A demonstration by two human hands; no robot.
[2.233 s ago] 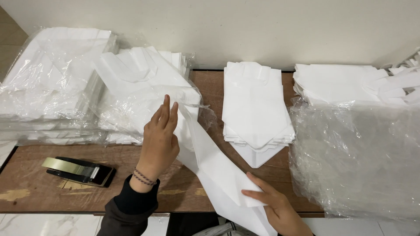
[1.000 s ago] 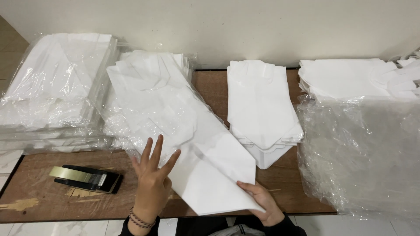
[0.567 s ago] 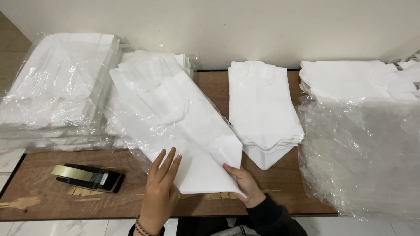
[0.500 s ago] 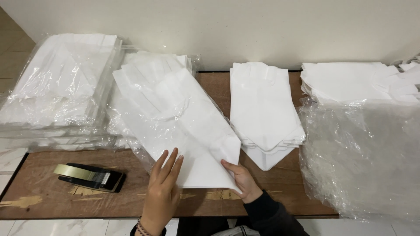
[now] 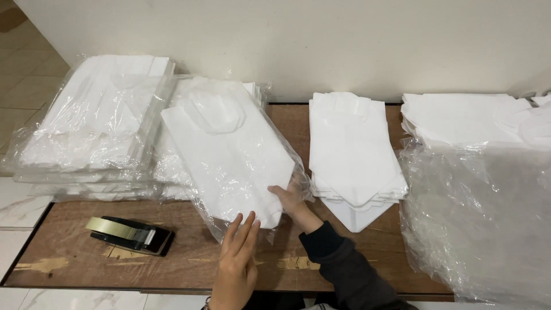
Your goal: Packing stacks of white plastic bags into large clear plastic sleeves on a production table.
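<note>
A folded white bag [image 5: 227,155] lies inside a clear plastic sleeve, tilted across the wooden table [image 5: 183,261]. My right hand [image 5: 287,198] grips the bag's near right corner, with the fingers under the plastic film. Flat and with fingers together, my left hand [image 5: 236,264] rests at the sleeve's open near edge and holds nothing.
Stacks of bagged white bags [image 5: 94,123] fill the left side. An unwrapped pile of white bags [image 5: 353,149] lies right of centre. Loose clear plastic [image 5: 479,218] and more white bags [image 5: 470,117] cover the right. A tape dispenser [image 5: 131,234] sits near left.
The white bag has slid further up into the plastic sleeve. My right hand moved from the near edge to the bag's right corner; my left hand drew back toward me.
</note>
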